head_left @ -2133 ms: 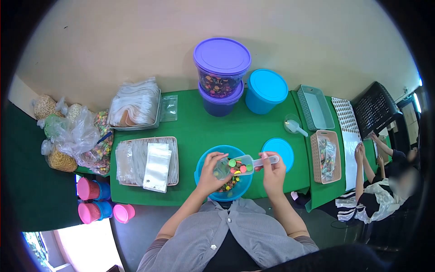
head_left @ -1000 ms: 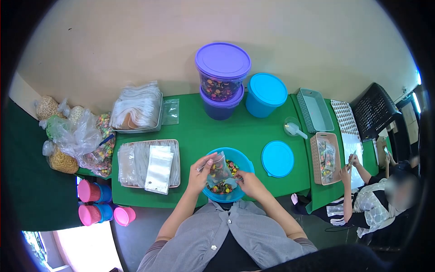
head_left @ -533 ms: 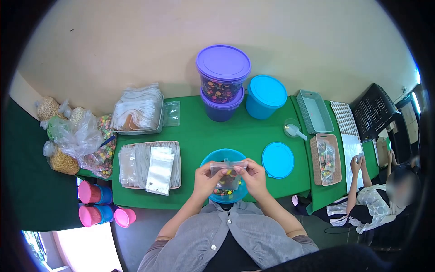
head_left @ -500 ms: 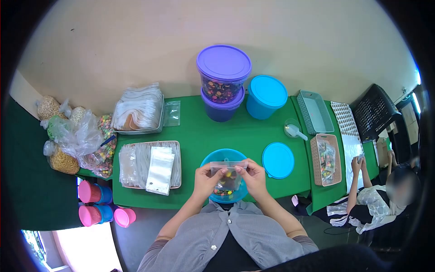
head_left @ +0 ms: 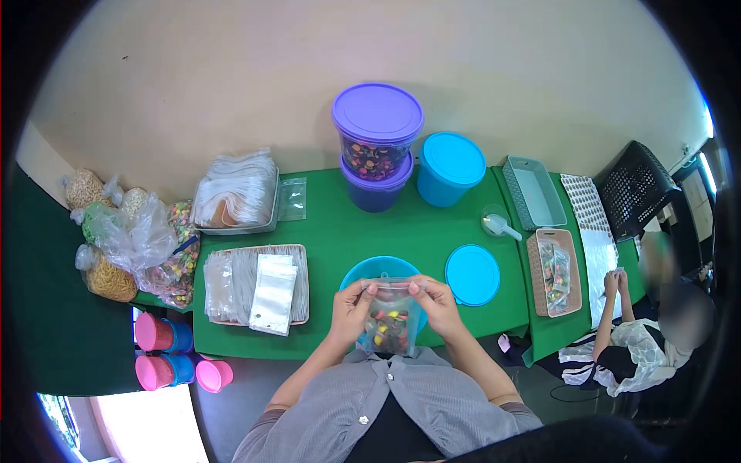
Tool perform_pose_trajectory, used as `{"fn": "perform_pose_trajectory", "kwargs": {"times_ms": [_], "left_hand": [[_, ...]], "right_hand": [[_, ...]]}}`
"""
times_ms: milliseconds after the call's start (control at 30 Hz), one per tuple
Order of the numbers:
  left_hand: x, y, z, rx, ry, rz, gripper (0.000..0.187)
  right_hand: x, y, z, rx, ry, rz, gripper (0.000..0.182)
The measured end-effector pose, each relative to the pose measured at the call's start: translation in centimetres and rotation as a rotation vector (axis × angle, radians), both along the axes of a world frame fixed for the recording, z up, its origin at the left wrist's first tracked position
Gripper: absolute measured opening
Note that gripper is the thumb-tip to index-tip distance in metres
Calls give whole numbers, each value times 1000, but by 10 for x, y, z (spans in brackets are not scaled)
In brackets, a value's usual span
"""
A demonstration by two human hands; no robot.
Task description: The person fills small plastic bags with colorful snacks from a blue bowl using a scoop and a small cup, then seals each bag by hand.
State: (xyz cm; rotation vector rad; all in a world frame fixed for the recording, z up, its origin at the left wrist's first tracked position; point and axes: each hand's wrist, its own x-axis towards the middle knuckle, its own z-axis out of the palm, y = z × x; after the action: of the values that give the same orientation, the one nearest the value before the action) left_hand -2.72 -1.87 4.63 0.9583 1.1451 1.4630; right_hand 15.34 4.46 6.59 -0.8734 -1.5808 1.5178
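I hold a small clear zip pouch (head_left: 390,322) with coloured candies in its bottom, upright over the near edge of a blue bowl (head_left: 369,270) of candies. My left hand (head_left: 351,311) pinches the pouch's top left corner. My right hand (head_left: 438,305) pinches the top right corner. Both thumbs and forefingers press along the pouch's top strip.
A tray of empty pouches (head_left: 255,284) lies left of the bowl, a blue lid (head_left: 472,275) right of it. Stacked purple tubs (head_left: 377,145) and a blue tub (head_left: 451,168) stand at the back. Baskets (head_left: 553,270) sit at the right, where another person (head_left: 648,339) sits.
My right hand put down the scoop it held over the bowl and took the pouch's other corner. Both hands have drawn the pouch nearer to me and lower.
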Motion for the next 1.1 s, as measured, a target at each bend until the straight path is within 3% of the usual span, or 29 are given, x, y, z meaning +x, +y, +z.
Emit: {"fn": "perform_pose_trajectory", "kwargs": {"times_ms": [67, 167, 233, 267, 300, 333, 433, 533, 567, 600, 667, 733, 767, 867, 967, 1000, 1100], "left_hand": [[-9, 3, -2, 15, 71, -93, 33], [-21, 8, 4, 77, 170, 33, 45], [-16, 9, 4, 141, 217, -30, 48], [-11, 7, 2, 193, 262, -91, 54], [-2, 3, -1, 156, 217, -179, 73], [8, 0, -13, 162, 217, -181, 73], [29, 1, -37, 131, -66, -206, 92], [28, -3, -28, 55, -67, -235, 94], [31, -3, -22, 138, 52, -186, 74], [31, -2, -30, 165, 50, -218, 74], [30, -2, -51, 5, 133, -227, 44], [32, -1, -28, -49, 193, -256, 37], [32, -1, -16, -117, 251, -242, 35], [44, 3, -9, 23, 292, -232, 44], [44, 0, -8, -53, 340, -365, 49], [45, 2, -7, -64, 395, -425, 50], [53, 8, 0, 125, 341, -455, 57]], "right_hand": [[6, 3, 2, 15, -7, 32, 30], [12, 2, 12, 28, 42, -86, 32], [11, 1, 16, 310, -109, -220, 30], [8, 0, 14, 316, -108, -225, 30], [4, -2, 9, 478, -216, -133, 31], [-2, -5, 8, 639, -326, -39, 35], [-11, -17, 3, 537, -328, -29, 41], [-2, -16, -15, 497, -330, -67, 44], [-3, -18, -22, 521, -368, -98, 44], [-6, -14, -24, 549, -403, -137, 44], [-11, -16, -6, 508, -396, -296, 39], [-5, -8, -17, 267, -55, -250, 33], [6, -2, -29, 196, -23, -109, 26], [20, -8, -22, 0, -30, -94, 20], [42, -10, -22, -188, 143, -48, 21], [50, -10, -23, -181, 150, -62, 21], [72, -13, -27, 236, -83, -58, 34]]}}
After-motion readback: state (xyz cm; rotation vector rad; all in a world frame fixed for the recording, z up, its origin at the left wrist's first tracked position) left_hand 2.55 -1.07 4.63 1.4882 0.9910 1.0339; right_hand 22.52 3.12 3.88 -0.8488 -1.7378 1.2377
